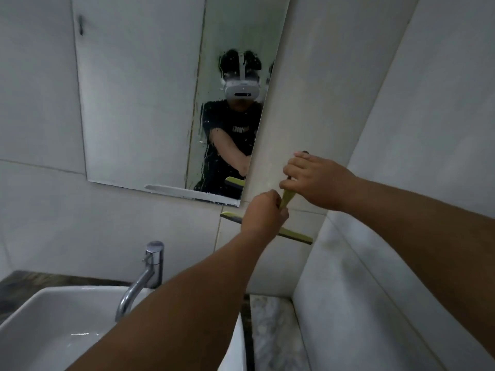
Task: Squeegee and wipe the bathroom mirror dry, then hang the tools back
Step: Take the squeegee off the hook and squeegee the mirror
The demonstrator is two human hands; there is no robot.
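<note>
A yellow-green squeegee [294, 235] is held against the tiled wall just below and right of the mirror [139, 103], blade down and slanting lower to the right. My left hand [263, 212] grips its handle near the blade. My right hand [316, 180] closes over the top of the handle, where a small dark tip or hook [305, 152] shows above the fingers. The mirror's right strip carries water drops and streaks; its left part looks smoother. No cloth is in view.
A white basin [53, 317] with a chrome tap [150, 271] sits at lower left on a dark marble counter [270, 330]. A white tiled wall [401, 129] juts out on the right, close to my right arm.
</note>
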